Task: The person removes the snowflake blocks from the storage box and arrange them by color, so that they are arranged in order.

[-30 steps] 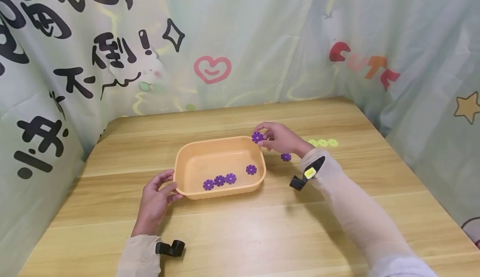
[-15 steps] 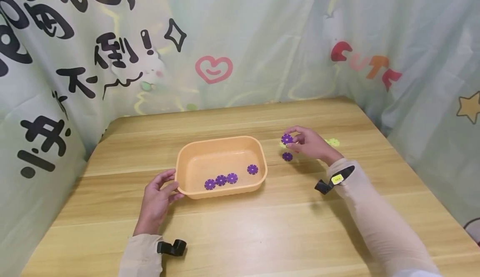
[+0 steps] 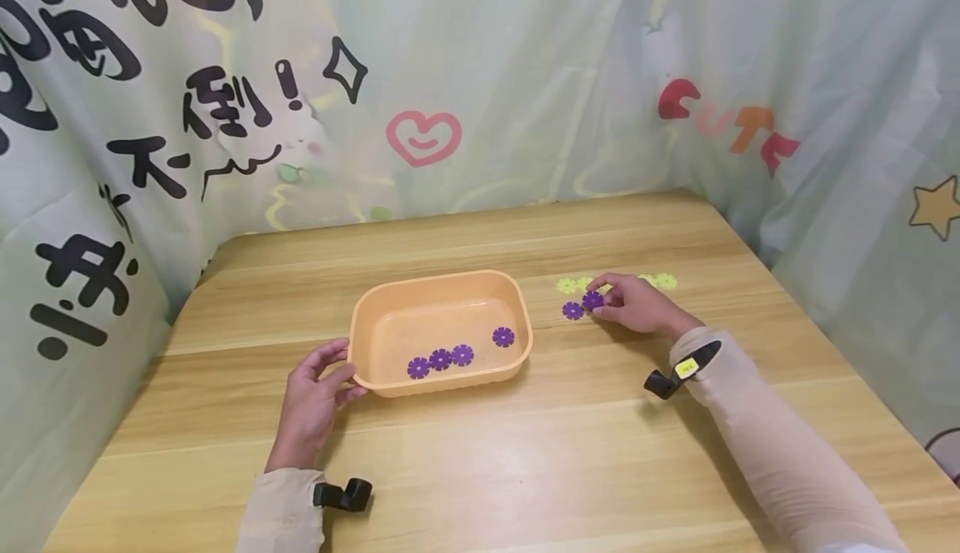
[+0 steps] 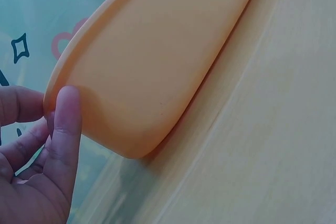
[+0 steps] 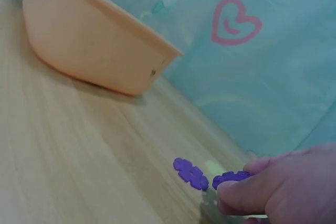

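Note:
My left hand (image 3: 309, 403) pinches the left end of an orange plastic basin (image 3: 420, 332) on the wooden table. The left wrist view has the thumb (image 4: 66, 114) pressed inside the rim and fingers outside. Several purple snowflake discs lie on the basin floor: a short row (image 3: 440, 359) near the front and a single disc (image 3: 503, 336) at the right. To the right of the basin, my right hand (image 3: 637, 305) pinches a purple snowflake disc (image 3: 592, 301) between thumb and fingers, low over the table. Beside it, at its left, lies another purple disc (image 3: 573, 311).
A row of yellow snowflake discs (image 3: 567, 286) runs behind my right hand, which partly covers it. Printed cloth curtains (image 3: 525, 78) stand around the wooden table (image 3: 480, 453) at the back and sides.
Holding the purple disc, my right hand has moved from over the basin's right rim to the right and down, close to the disc on the table. My left hand has stayed on the basin.

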The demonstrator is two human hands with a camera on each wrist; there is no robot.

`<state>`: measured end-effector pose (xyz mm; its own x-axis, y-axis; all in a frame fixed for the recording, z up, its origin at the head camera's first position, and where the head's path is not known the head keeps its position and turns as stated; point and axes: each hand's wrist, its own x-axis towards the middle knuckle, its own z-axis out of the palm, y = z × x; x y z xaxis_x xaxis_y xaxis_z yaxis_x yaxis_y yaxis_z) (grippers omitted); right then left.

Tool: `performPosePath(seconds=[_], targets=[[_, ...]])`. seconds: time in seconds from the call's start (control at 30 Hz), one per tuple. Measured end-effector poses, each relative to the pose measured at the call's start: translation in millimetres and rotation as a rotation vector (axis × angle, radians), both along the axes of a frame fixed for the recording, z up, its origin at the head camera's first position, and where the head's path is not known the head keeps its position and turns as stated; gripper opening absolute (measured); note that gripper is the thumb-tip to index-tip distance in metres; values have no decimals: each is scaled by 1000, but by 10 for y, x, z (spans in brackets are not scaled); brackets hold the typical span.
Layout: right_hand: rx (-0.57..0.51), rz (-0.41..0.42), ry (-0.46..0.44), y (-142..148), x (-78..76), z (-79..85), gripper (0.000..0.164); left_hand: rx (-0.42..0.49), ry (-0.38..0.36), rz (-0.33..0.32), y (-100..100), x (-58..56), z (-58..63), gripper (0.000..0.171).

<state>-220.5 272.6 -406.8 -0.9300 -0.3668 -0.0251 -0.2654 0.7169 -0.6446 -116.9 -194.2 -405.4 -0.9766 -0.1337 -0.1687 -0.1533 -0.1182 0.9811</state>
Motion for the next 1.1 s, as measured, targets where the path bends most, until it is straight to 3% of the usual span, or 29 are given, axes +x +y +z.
performPosePath(seconds=[0.6, 1.1], targets=[[144, 132, 68, -4, -14, -7, 31, 21, 0, 5, -3, -10, -7, 43], [73, 108, -9, -67, -74, 82, 33, 21, 8, 0, 2, -8, -3, 42]])
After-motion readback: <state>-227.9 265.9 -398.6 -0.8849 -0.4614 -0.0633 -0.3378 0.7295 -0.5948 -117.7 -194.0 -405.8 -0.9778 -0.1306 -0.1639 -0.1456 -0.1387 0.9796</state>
